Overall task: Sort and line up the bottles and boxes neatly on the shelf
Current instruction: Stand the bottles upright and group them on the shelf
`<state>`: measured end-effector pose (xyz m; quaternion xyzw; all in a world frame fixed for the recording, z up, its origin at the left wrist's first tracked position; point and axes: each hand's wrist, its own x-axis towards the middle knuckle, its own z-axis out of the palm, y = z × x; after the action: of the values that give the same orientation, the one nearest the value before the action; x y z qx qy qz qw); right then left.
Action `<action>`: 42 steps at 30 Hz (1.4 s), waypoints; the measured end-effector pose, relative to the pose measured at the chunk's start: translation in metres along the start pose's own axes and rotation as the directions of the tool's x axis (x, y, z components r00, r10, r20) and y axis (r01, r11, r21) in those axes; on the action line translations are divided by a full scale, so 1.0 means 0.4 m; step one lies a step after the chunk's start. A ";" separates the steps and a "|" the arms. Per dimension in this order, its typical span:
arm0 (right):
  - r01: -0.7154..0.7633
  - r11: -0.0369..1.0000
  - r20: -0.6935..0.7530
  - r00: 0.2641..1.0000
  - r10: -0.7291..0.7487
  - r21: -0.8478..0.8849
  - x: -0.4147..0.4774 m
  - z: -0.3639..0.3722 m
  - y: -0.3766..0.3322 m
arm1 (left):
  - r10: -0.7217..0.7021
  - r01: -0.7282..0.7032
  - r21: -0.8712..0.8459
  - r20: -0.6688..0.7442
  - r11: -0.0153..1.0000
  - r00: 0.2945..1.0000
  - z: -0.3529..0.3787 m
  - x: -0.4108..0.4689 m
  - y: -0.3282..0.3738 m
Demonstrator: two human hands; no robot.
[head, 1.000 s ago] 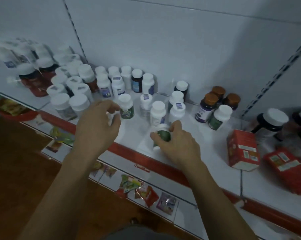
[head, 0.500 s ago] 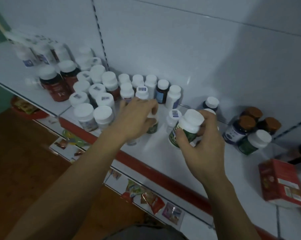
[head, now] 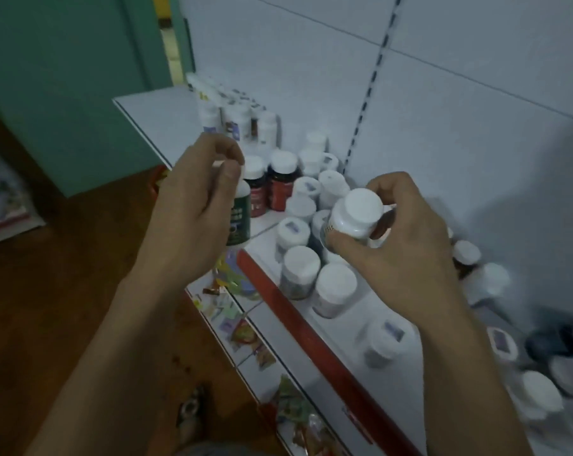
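My left hand [head: 196, 209] grips a green-labelled bottle [head: 240, 218] and holds it in the air beside the shelf's left front edge. My right hand [head: 400, 245] holds a white-capped bottle [head: 357, 213] above a cluster of white-capped bottles [head: 300, 268] standing on the white shelf [head: 166, 116]. Two red-labelled bottles [head: 278, 185] stand behind the left hand. Further bottles [head: 235, 116] line the back wall to the left, blurred.
A red strip [head: 311, 324] runs along the shelf's front edge. Below it a lower shelf carries colourful packets [head: 245, 334]. More white-capped bottles [head: 542, 393] crowd the shelf at the right. A brown floor and a green wall lie to the left.
My view has swung left along the shelf. Both hands have lifted their bottles off the shelf and carried them left; the boxes at the right are out of view.
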<state>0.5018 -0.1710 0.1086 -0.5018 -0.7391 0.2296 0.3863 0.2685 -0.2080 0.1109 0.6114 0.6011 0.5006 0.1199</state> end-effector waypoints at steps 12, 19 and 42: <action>0.041 0.999 0.149 0.988 -0.036 -0.033 0.412 0.567 -0.277 | -0.214 0.214 0.023 0.225 0.977 0.951 -0.360 0.265 -0.501; -0.053 0.986 0.089 0.994 0.068 -0.158 0.597 0.749 -0.270 | -0.217 0.237 -0.048 0.262 0.970 0.941 -0.404 0.437 -0.703; -0.346 0.787 -0.027 0.921 0.388 -0.511 0.976 0.974 -0.155 | 0.108 -0.021 -0.167 0.538 0.986 0.836 -0.121 0.978 -1.053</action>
<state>0.0774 0.1825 0.0544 -0.7097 -0.6761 0.1179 0.1589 -0.1146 0.2092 0.0014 0.7373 0.4806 0.3546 0.3158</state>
